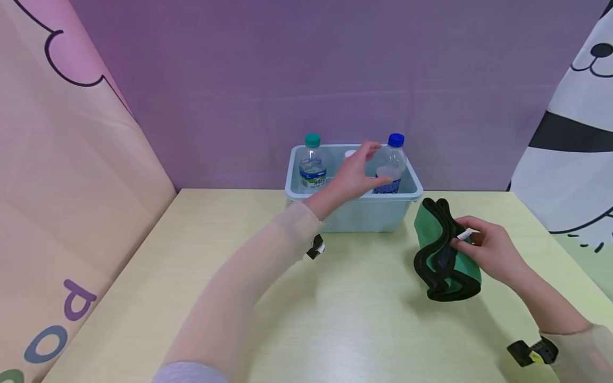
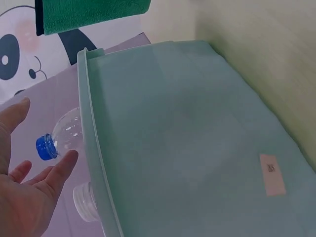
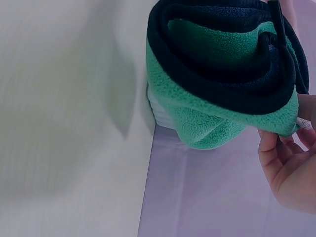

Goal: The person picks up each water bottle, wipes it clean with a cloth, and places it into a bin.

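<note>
My right hand (image 1: 493, 252) pinches the edge of a folded green towel (image 1: 426, 229) with black trim, near its white tag, and holds it above the table. In the right wrist view the fuzzy green towel (image 3: 197, 126) hangs in loose folds from the fingertips. Over the front of a light blue plastic bin (image 1: 361, 215) reaches my left hand (image 1: 356, 173), thumb and fingers spread apart. It is beside a clear bottle (image 1: 390, 165) with a blue cap, standing in the bin; the left wrist view shows no grip on that bottle (image 2: 68, 129).
A second clear bottle (image 1: 312, 167) with a green cap stands at the bin's left. A white lid (image 2: 86, 202) shows above the rim between the bottles. The bin sits at the back of the pale table (image 1: 335, 308), before a purple cloth backdrop (image 1: 230, 106).
</note>
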Action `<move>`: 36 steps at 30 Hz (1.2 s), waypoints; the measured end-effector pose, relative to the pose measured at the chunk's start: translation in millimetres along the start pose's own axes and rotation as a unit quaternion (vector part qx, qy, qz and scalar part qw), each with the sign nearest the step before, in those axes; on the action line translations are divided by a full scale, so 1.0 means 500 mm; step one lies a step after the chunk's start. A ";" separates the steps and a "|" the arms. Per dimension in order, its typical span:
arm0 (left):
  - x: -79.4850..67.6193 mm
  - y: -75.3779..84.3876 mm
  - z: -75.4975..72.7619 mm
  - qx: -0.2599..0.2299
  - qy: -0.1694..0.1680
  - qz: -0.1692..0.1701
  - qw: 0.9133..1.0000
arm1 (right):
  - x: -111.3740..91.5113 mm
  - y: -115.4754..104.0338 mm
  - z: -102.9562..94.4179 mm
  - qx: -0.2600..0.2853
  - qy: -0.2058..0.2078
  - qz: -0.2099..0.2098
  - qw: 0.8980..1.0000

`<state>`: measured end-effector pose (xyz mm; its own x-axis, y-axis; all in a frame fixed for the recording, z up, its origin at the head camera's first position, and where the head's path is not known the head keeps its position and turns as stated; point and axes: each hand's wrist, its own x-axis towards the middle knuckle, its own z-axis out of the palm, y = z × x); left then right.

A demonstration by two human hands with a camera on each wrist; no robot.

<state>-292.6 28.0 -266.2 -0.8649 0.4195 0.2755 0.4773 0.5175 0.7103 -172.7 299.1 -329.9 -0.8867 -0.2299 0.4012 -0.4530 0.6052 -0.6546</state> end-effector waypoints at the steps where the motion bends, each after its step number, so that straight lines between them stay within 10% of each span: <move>1: -0.005 -0.001 -0.003 0.001 -0.003 0.002 1.000 | 0.001 -0.001 0.000 -0.002 0.000 -0.001 1.000; 36: -0.285 -0.140 -0.094 -0.138 0.048 0.034 0.989 | 0.029 -0.023 -0.004 -0.042 -0.015 -0.009 0.999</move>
<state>-210.1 -102.7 -324.7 -0.8498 0.3663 0.3790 0.4851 0.2623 0.8342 -179.9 290.0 -315.4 -0.8818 -0.2636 0.3912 -0.4602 0.6631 -0.5904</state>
